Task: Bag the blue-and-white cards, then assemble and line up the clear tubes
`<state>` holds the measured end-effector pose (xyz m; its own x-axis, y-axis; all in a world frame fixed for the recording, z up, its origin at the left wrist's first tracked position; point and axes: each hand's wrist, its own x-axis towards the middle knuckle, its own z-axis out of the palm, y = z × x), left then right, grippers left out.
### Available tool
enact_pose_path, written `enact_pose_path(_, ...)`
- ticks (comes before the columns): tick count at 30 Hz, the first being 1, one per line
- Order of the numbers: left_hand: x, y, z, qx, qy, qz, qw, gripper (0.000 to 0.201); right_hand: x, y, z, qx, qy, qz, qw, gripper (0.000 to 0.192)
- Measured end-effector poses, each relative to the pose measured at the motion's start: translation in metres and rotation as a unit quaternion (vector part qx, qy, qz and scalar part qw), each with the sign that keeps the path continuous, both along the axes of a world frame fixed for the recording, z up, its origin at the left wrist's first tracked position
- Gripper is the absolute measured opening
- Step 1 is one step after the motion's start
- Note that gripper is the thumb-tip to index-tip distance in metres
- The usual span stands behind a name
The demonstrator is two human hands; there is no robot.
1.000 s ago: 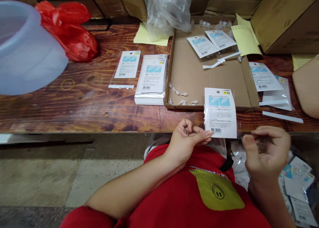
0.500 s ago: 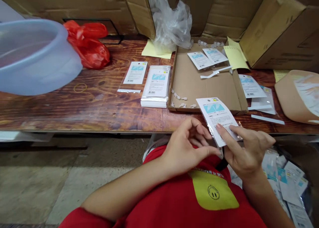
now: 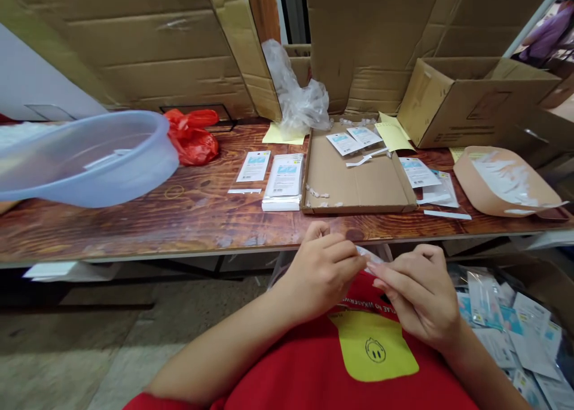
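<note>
While both hands hovered close together just below the worktop edge, the left hand and right hand pinched a small clear packet between them. Only a sliver of that packet showed, caught between the left thumb and forefinger and the right fingertips; each grip was clamped on it, fingers curled together. It sat over the red shirt, short of the worktop.

Straight ahead of the hands lay a flat cardboard tray with a few tiny clear parts at its near edge and two packets with white strips at its far end. Just left of the tray stood a stack of packets, and beside that a single packet. Farther left, a pale blue basin overhung the worktop, with a red bag behind it. A crumpled clear bag stood beyond the tray, by a yellow sheet.

To the right of the hands, more packets lay on the worktop, and a tan tub sat farther right. Below the right hand, a heap of packets filled a bin. Cardboard boxes lined the back.
</note>
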<state>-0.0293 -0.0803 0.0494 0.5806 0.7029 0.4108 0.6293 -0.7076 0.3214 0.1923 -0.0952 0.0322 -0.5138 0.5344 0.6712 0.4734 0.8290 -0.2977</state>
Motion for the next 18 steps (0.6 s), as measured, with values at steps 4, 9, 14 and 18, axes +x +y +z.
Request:
enact_pose_path(4,0.001,-0.005,-0.006,-0.049,-0.031,-0.012,0.998,0.021,0.007,-0.003,0.000,0.000,-0.040,0.014,0.999,0.035)
enact_pose_path(9,-0.008,0.000,0.003,-0.103,-0.065,-0.082,0.989,0.016,0.016,-0.004,-0.001,0.021,-0.020,0.034,0.999,0.026)
enact_pose_path(14,-0.017,0.032,0.027,-0.316,-0.143,-0.169,0.923,0.036,0.019,-0.021,-0.001,0.080,-0.046,0.056,0.994,0.032)
enact_pose_path(18,-0.008,0.058,0.028,-0.595,-0.164,-0.144,0.773,0.022,0.015,-0.040,-0.005,0.118,-0.068,0.010,0.991,0.040)
